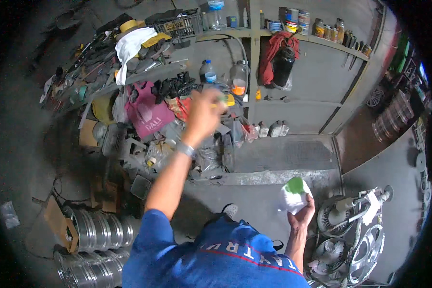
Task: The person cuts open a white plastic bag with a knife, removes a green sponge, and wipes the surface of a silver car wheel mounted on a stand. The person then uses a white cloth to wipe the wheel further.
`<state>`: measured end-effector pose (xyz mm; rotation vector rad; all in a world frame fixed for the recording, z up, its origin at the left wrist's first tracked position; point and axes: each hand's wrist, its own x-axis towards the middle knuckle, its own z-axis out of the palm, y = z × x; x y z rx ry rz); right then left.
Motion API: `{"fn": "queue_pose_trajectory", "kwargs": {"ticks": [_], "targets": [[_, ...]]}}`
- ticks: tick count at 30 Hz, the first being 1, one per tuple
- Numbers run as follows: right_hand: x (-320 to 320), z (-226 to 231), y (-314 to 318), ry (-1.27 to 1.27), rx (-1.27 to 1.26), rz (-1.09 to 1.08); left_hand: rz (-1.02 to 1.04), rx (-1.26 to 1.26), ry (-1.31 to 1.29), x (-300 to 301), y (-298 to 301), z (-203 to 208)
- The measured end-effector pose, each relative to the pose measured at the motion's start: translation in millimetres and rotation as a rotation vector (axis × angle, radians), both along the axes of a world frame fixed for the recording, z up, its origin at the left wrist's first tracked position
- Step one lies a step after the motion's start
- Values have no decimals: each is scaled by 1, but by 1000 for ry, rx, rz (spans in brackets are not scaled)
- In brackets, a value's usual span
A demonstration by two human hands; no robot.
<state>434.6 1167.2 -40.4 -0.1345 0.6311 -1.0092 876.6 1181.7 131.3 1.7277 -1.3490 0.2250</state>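
Observation:
My right hand [302,215] is closed around the lower side of a white thing with a green patch [293,198]; whether it is a cup or folded paper I cannot make out. It is held out to the right at about waist height. My left arm, with a grey band [185,149] on the wrist, stretches forward over the cluttered bench. Motion smears my left hand [204,115], so its fingers are unclear. A small yellow and green thing [229,100] shows beside the fingertips; I cannot tell if they touch it.
Cans [292,20] and jars line a shelf ahead. Below hang a red cloth [272,50] and a black bottle [283,67]. A pink bag [146,111] lies amid the bench clutter. Metal wheel rims [98,229] are stacked at lower left; more rims [367,252] stand at right.

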Motion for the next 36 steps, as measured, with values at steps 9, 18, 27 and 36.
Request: {"fn": "queue_pose_trajectory", "kwargs": {"ticks": [9, 18, 27, 36], "targets": [[47, -6, 3, 69, 22, -150, 484, 181, -344, 213, -66, 106], [84, 45, -11, -70, 32, -286, 490, 261, -533, 227, -69, 101], [77, 69, -17, -187, -216, -428, -608, 410, 459, -65, -13, -1], [16, 55, 21, -102, -255, -697, -1116, 713, 1743, -308, -14, -100]]}}
